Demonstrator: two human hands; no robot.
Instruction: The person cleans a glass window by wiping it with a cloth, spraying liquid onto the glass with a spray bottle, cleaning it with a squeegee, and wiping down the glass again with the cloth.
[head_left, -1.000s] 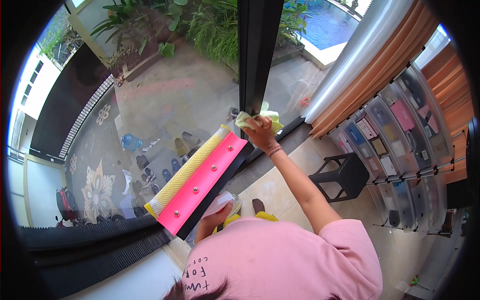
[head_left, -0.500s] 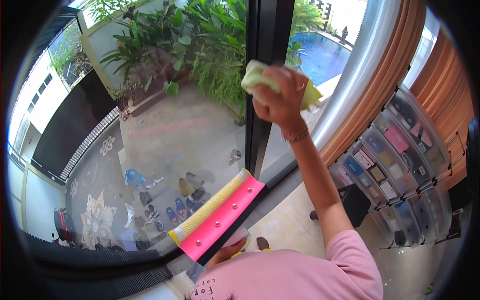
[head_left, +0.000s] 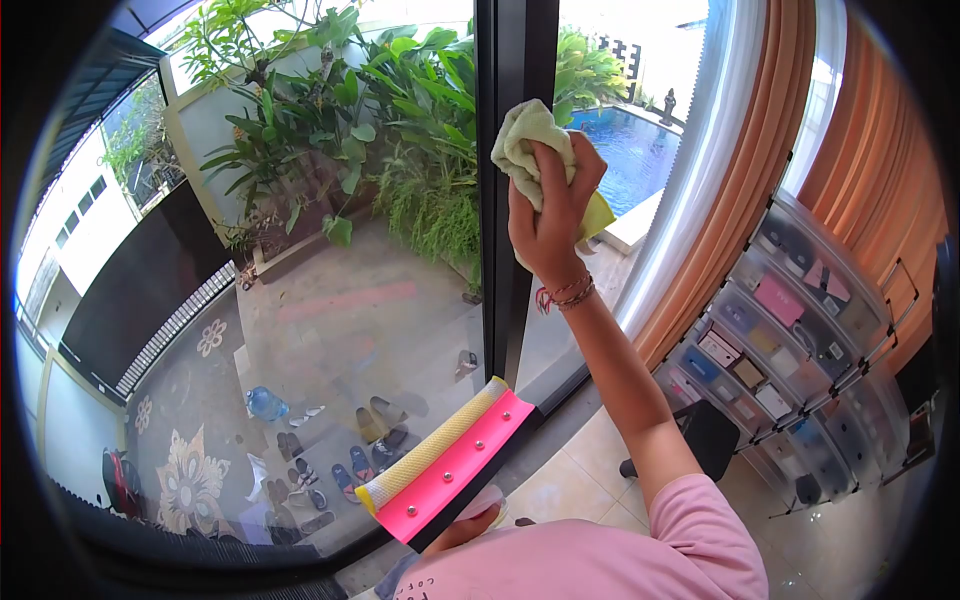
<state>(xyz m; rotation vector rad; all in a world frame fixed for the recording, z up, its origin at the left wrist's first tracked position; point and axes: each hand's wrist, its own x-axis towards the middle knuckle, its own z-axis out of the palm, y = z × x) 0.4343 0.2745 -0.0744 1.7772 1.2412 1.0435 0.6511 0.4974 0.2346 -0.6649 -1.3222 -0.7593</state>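
Note:
My right hand (head_left: 552, 225) is closed around a pale green cloth (head_left: 530, 145), pressing it against the black window frame (head_left: 512, 260). A yellow part of the cloth (head_left: 598, 215) hangs out behind the hand. Low in the view is a window squeegee (head_left: 455, 470) with a pink head, a black edge and a yellow mesh-covered strip. My left hand (head_left: 480, 522), partly hidden beneath the squeegee head, grips it near my body.
Glass panes flank the frame, with plants (head_left: 420, 130), a pool (head_left: 620, 155) and several shoes (head_left: 375, 420) outside. Orange curtains (head_left: 745, 180) hang at right, beside a clear plastic storage rack (head_left: 790, 330) and a black stool (head_left: 705, 435).
The view has shifted, so the scene sits lower. My right hand, blurred by motion before, now shows sharply with the cloth still at the frame. My left hand keeps its hold on the squeegee.

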